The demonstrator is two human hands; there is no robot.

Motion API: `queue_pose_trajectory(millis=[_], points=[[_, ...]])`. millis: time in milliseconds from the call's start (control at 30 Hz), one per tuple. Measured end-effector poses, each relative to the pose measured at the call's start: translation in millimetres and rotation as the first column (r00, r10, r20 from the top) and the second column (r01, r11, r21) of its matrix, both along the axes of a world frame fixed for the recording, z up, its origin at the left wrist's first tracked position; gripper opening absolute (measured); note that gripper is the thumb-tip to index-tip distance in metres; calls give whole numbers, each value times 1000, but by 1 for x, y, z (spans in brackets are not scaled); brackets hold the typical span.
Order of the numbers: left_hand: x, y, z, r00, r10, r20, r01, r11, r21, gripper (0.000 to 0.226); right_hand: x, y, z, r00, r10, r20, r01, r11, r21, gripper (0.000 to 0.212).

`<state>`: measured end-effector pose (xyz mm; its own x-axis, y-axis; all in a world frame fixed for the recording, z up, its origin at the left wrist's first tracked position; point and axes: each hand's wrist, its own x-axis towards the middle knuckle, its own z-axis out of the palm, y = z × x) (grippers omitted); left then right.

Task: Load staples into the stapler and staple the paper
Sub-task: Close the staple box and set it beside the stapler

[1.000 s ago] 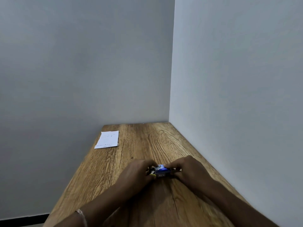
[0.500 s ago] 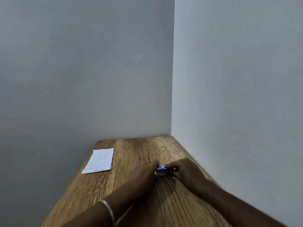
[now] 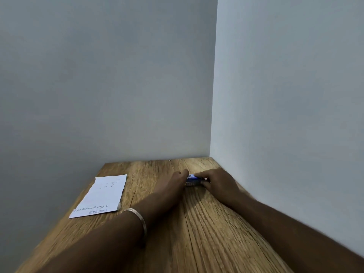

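Note:
A small blue item (image 3: 192,181) with a pale label on its side rests on the wooden table (image 3: 197,243) near the right wall. I cannot tell whether it is the stapler or a staple box, because my fingers cover most of it. My left hand (image 3: 174,184) pinches its left end and my right hand (image 3: 218,184) closes over its right end and top. A white sheet of paper (image 3: 104,194) with printed text lies flat near the table's left edge, well apart from both hands.
The table sits in a corner, with a grey wall (image 3: 118,95) behind it and a white wall (image 3: 285,115) along its right side. Its left edge drops off beside the paper. A metal bangle (image 3: 140,221) circles my left wrist.
Both hands, with the blue item between them, have slid farther from me toward the back corner. The view has tilted, so the paper now looks nearer and larger.

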<state>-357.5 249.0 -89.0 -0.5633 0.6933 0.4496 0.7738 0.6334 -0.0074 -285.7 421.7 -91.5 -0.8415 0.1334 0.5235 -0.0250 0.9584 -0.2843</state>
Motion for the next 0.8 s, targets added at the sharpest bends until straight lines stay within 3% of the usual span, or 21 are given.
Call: queue_pose_trajectory(millis=[433, 800], points=[[-50, 22, -12, 997, 45, -70, -43, 998, 36, 24, -54, 15, -9, 998, -32, -50, 30, 999, -43, 32], [-51, 22, -15, 996, 67, -66, -64, 996, 55, 34, -48, 14, -8, 998, -17, -60, 15, 1000, -19, 41]])
